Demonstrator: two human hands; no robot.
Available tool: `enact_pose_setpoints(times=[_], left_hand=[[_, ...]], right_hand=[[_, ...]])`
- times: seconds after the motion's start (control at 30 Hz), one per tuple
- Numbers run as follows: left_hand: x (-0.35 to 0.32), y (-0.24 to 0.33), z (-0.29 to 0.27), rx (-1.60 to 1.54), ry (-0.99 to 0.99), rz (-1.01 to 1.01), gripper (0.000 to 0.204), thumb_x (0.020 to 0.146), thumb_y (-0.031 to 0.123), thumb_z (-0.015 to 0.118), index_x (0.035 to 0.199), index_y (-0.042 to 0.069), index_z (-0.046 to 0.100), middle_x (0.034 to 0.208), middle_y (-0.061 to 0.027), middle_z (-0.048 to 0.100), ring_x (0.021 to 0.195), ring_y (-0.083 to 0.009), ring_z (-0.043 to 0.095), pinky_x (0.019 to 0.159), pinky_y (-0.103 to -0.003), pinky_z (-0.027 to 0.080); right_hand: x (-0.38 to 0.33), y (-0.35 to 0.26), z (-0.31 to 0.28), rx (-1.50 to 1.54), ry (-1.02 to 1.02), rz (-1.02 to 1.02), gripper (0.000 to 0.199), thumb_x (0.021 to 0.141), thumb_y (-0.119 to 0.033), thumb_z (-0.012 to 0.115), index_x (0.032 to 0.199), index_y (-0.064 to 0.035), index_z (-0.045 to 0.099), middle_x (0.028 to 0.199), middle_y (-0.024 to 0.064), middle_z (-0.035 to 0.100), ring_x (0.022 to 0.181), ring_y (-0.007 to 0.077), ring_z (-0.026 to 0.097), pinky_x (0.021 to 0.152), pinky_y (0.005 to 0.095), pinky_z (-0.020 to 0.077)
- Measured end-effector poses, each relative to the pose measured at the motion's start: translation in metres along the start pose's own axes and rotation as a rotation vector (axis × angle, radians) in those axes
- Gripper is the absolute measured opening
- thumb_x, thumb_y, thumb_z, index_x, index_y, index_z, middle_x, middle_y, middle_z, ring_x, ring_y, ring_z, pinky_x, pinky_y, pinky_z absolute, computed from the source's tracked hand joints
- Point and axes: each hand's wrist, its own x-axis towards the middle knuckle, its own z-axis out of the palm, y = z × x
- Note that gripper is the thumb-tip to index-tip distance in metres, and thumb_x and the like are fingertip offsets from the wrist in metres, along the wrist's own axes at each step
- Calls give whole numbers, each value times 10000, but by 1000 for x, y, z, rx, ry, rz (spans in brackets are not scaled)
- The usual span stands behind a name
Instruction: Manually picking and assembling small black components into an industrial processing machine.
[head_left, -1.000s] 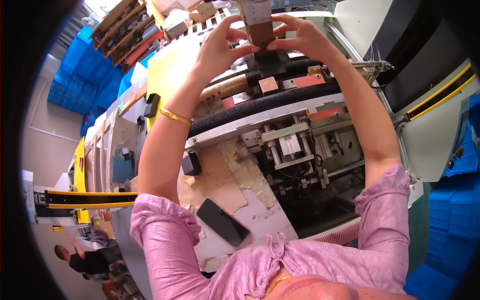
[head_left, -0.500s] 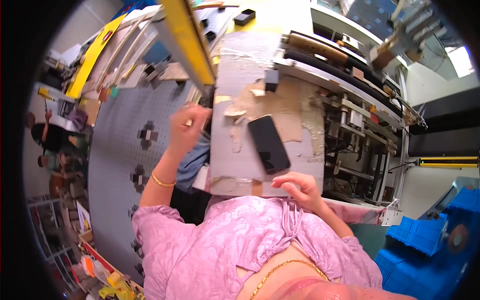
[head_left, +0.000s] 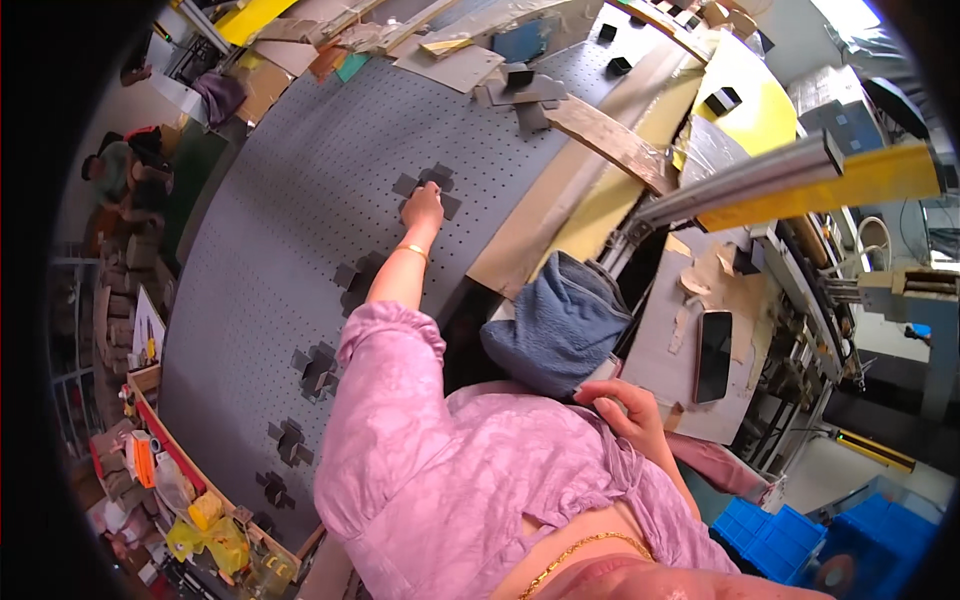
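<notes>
At the far left, a second person [head_left: 112, 170] sits beside cluttered shelves, well apart from the work. Along the near left edge lies a tray of small items [head_left: 190, 505], orange and yellow among them. The big grey perforated board [head_left: 300, 180] fills the left half of the view, with dark cross-shaped cut-outs spaced down it. The left hand [head_left: 424, 208] is stretched out on the farthest of these, a dark cross-shaped piece [head_left: 432, 184], resting on top of it with the fingers curled down over it; whether they pinch it or only press on it cannot be told from this angle. A thin gold bangle [head_left: 410, 250] circles that wrist, and the pink sleeve [head_left: 385, 350] runs back toward the body.

Further right, strips of brown cardboard [head_left: 610, 140] lie across the board's far edge, next to a yellow panel [head_left: 755, 115]. A folded blue-grey cloth [head_left: 560, 325] sits just right of the board's near corner. The right hand [head_left: 625, 410] is held close to the chest, near the cloth, fingers loosely bent and holding nothing visible. To its right a black phone [head_left: 713, 355] lies flat on a pale, tape-patched table [head_left: 665, 350]. Blue plastic crates [head_left: 790, 535] stand at the near right.
</notes>
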Motion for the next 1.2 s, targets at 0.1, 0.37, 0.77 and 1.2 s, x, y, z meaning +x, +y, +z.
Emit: enact_pose_setpoints(times=[0.1, 0.37, 0.77, 1.2], left_hand=[[22, -1, -1, -412, -222, 9, 239, 892, 182, 662, 1087, 45, 684, 895, -103, 705, 778, -237, 705, 678, -357, 551], [-132, 140, -173, -987, -834, 625, 94, 843, 90, 749, 871, 2, 732, 789, -24, 702, 657, -63, 591, 598, -233, 479], [-354, 286, -219, -567, -379, 1437, 193, 781, 226, 808, 827, 58, 724, 759, -49, 656, 752, -206, 611, 683, -330, 483], [-378, 453, -142, -288, -683, 1569, 232, 720, 233, 856, 881, 126, 728, 1002, -49, 637, 997, -251, 560, 880, -386, 446]], right_hand=[[4, -11, 11, -101, 71, 37, 229, 934, -84, 596, 1136, -15, 676, 1004, 101, 723, 932, 192, 690, 840, 303, 515], [3, -24, -33, -436, 246, -316, 273, 890, -48, 618, 1157, -11, 660, 1049, 125, 707, 973, 247, 675, 880, 334, 501], [-117, 8, -116, -424, 259, -552, 391, 867, -125, 703, 1242, -44, 626, 1273, 137, 626, 1185, 292, 576, 1003, 374, 439], [-194, 59, -244, -385, 635, -587, 406, 842, -274, 752, 1173, -62, 651, 1130, 97, 671, 1081, 276, 610, 1033, 391, 422]])
